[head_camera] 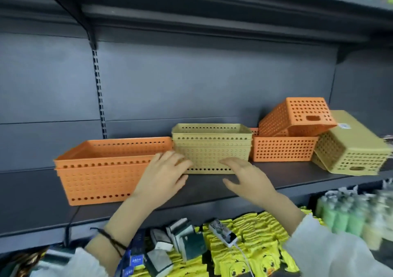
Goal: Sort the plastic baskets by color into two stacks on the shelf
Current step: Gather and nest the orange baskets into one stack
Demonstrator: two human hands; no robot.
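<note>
A nested orange basket stack (100, 168) stands at the left of the dark shelf (212, 188). Beside it, mid-shelf, sits a nested yellow basket stack (212, 147). My left hand (164, 175) lies flat, fingers spread, against the yellow stack's front left corner and the orange stack's right end. My right hand (244, 178) hovers open over the shelf, fingertips at the yellow stack's front right. Further right an upright orange basket (282, 149) carries a tilted, overturned orange basket (297, 117). An overturned yellow basket (350, 147) leans at the far right.
An upper shelf (191, 21) overhangs the baskets. The lower shelf holds yellow packets (255, 253), small dark boxes (182, 240), a white charger with cable (223, 233) and green bottles (344, 215). The shelf's back panel has a slotted upright (100, 93).
</note>
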